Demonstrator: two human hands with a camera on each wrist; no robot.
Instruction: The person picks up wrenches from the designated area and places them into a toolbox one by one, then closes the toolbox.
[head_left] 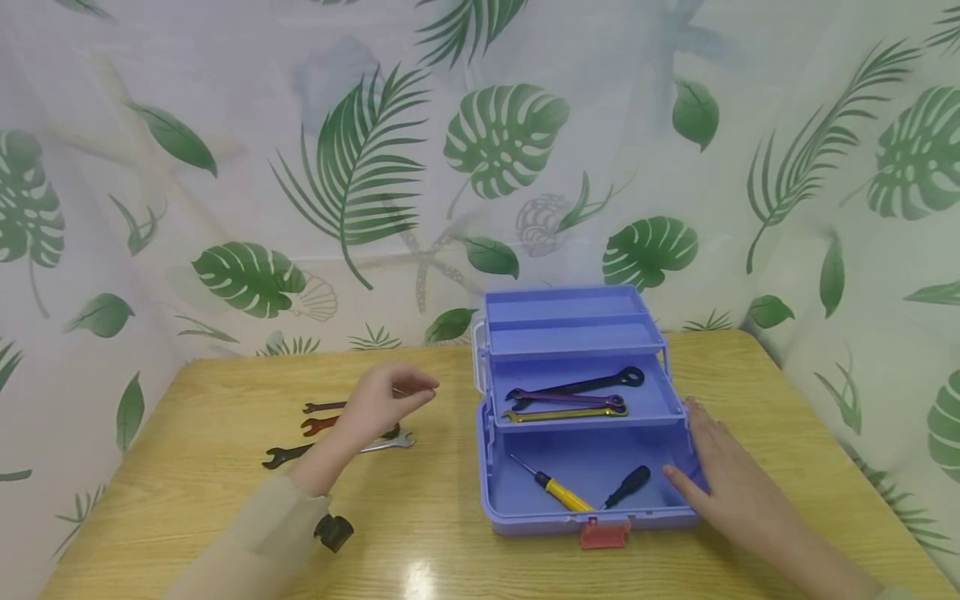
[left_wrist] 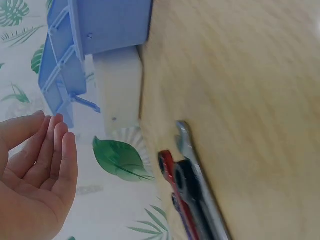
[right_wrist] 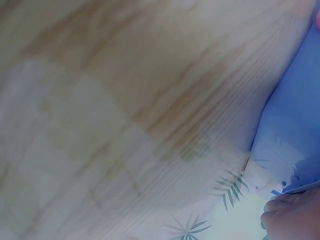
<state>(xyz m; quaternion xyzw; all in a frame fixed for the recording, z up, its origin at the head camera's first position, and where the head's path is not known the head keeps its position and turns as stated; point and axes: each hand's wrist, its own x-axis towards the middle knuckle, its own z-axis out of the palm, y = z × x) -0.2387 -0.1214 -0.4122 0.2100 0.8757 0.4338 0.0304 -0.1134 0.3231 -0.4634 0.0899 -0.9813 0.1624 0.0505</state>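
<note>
My left hand [head_left: 382, 402] hovers over the left of the table with relaxed fingers and nothing in its grasp. In the left wrist view, its palm and bent fingers show bare. Below it lie a silver wrench [head_left: 390, 442], a black wrench [head_left: 283, 455], a red wrench [head_left: 318, 425] and a purple wrench [head_left: 322, 407], partly hidden by the forearm. My right hand [head_left: 731, 479] holds the right side of the blue toolbox [head_left: 517, 523], thumb over the rim. The middle tray [head_left: 663, 400] carries black, purple and gold wrenches.
Inside the box bottom lie a yellow-handled screwdriver [head_left: 566, 495] and a black-handled one [head_left: 628, 486]. A red latch [head_left: 604, 534] hangs at the front, and a white handle [head_left: 478, 358] stands at the left. Leaf-patterned cloth [head_left: 405, 275] hangs behind the wooden table [head_left: 442, 550].
</note>
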